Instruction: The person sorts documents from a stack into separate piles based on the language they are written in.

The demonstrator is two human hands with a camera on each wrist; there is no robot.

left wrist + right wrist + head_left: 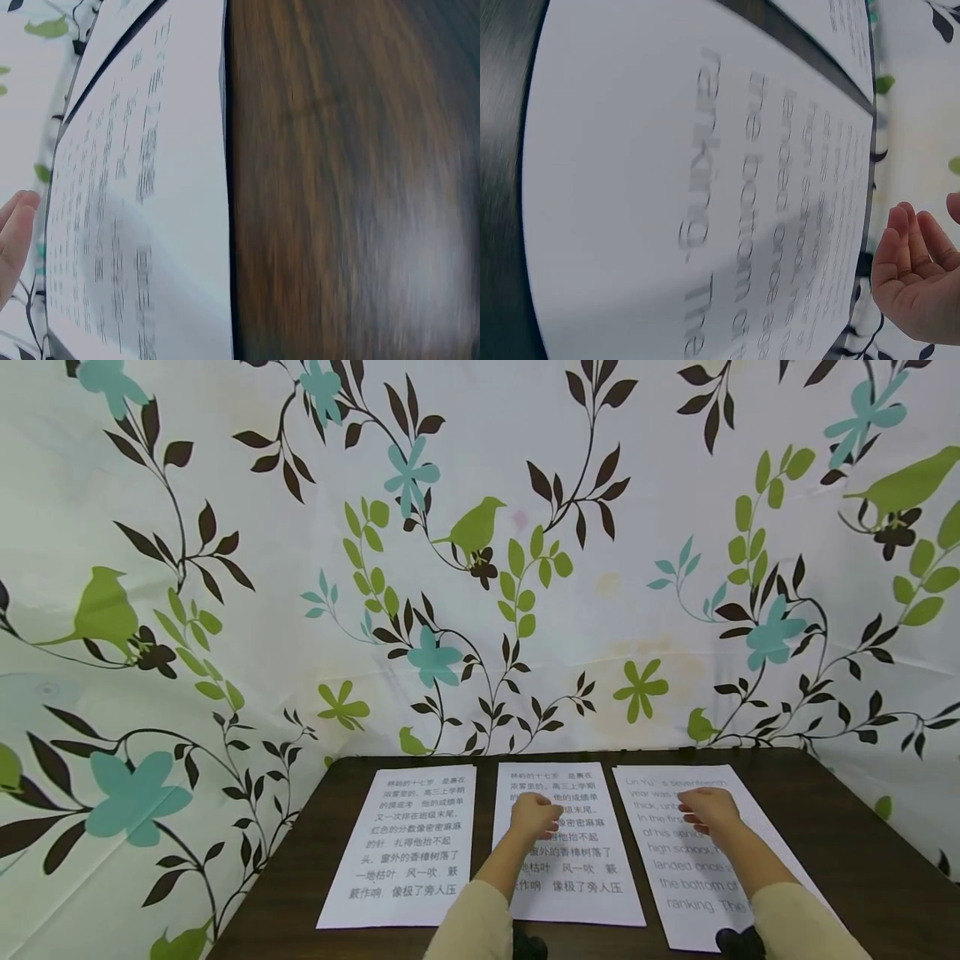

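Three white printed sheets lie in a row on a dark table. Chinese text covers the left sheet [412, 852] and the middle sheet [577, 868], while the right sheet [686, 885] carries large English text. My left hand [536, 816] hovers over the middle sheet, hiding a few of its characters; only some of its fingers [15, 236] show in the left wrist view. Above the right sheet is my right hand [710, 812], its fingers [900, 244] loosely bent with nothing in them. Neither hand appears to hold anything.
The dark wood-grain table [292, 868] reaches back to a white cloth [480, 443] patterned with leaves, flowers and birds. Narrow strips of table separate the sheets. Two dark rounded objects [738, 941] show near the sleeves at the bottom edge, one by each arm.
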